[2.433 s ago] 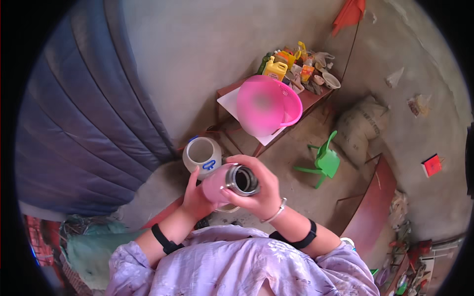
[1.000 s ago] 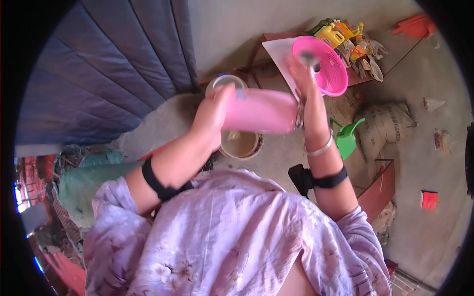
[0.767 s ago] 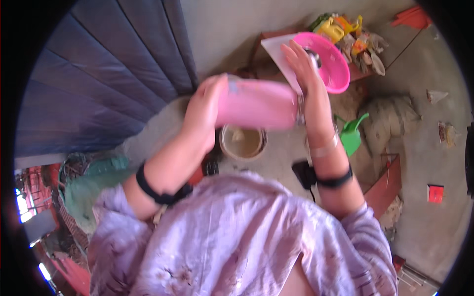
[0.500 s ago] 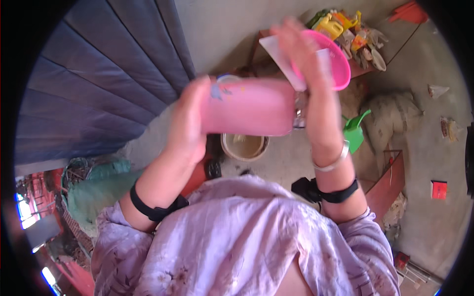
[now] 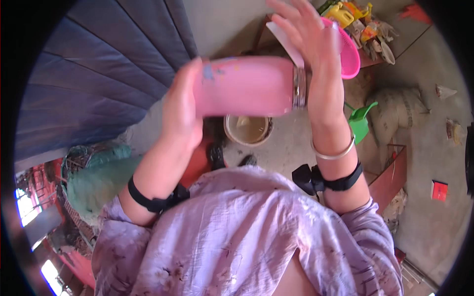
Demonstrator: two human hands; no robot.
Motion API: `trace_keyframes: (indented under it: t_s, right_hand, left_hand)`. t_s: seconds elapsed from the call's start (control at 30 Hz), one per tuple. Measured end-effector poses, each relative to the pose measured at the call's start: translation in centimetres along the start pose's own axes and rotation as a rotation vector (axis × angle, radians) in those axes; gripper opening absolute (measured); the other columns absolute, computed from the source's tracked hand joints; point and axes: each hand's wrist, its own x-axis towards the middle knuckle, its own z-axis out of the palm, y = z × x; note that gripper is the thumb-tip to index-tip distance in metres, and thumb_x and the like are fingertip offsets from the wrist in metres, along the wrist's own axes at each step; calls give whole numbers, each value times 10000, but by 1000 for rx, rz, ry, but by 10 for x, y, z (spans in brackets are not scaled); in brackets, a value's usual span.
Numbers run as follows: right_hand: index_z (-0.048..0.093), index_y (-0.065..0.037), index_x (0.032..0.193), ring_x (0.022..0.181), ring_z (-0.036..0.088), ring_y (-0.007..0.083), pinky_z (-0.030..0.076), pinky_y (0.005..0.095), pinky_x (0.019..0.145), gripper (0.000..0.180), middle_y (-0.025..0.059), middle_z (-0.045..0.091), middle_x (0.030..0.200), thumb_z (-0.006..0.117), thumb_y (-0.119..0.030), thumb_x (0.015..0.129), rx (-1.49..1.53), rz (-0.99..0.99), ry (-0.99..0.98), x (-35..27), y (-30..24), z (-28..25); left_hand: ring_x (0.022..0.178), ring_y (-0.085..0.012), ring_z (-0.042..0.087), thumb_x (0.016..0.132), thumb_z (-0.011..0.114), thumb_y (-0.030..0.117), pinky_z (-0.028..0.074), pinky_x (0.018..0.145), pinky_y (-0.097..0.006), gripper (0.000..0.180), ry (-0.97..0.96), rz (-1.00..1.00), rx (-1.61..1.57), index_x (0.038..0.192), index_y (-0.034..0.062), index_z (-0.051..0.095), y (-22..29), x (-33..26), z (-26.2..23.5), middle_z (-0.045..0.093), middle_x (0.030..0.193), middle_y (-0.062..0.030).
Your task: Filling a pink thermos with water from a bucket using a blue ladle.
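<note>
I see the pink flask [image 5: 247, 86] held up close under the camera, lying on its side: its long axis runs left to right, base toward my left, steel-rimmed mouth toward my right. I cannot see inside it.

My left hand [image 5: 180, 111] is wrapped around the base end, fingers curled over the far side, thumb underneath. My right hand [image 5: 313, 47] is flat and spread wide, palm pressed against the mouth, fingers pointing up and away; it grips nothing.

Straight below the flask, on the floor, stands a round white bucket [image 5: 248, 130] with a shallow layer of murky brownish liquid in it. Beyond my right hand a pink basin [image 5: 351, 54] sits on a low surface [image 5: 368, 59] beside a yellow jug [image 5: 340, 12]; what the basin holds is hidden. A green watering can [image 5: 360, 121] stands on the floor to the right.

Compared with half a second ago, the flask has come nearer and sits a little lower in view, still horizontal, and my right palm has stayed over the mouth.
</note>
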Motion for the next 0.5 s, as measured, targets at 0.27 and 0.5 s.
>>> trace_keyframes:
  t_s: [0.27,0.5]
  right_hand:
    - [322,0,1435,1288,445,264,305,392,1115,572,178,452,1407,213,-399,1039,-34,479,24,0,4,13]
    - [307,0,1443,1296,436,309,292,402,1115,596,178,466,1389,205,-425,1038,63,449,-18,8,23,16]
  left_hand:
    - [969,-156,609,958,541,328,469,877,-336,313,-23,-150,81,1078,51,619,1,10,-8,653,1051,-55]
    - [967,-164,627,942,560,300,491,864,-324,336,-64,-115,66,1144,35,603,-6,17,-18,662,1049,-75]
